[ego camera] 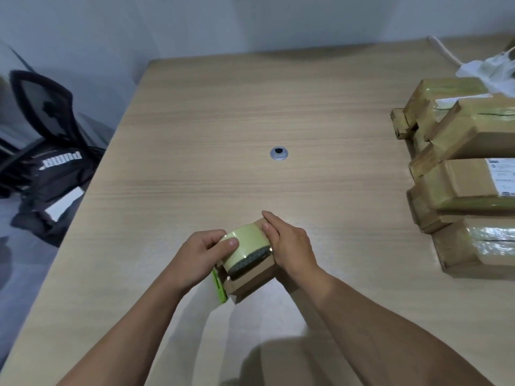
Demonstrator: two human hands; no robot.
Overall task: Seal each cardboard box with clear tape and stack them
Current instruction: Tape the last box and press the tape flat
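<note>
Head view: the left hand (206,249) gripped the tape roll (246,246), thumb pressed on its curved face. The right hand (289,246) clasped the roll's opposite end with curled fingers. The roll rested on a small cardboard box (250,280), nearer the person than the grommet (279,154). Taped boxes (459,185) were stacked right of the grommet.

Soft, even indoor light; a dark shadow falls on the worktop (250,112) near the bottom edge. Edges bend, slightly blurred.
</note>
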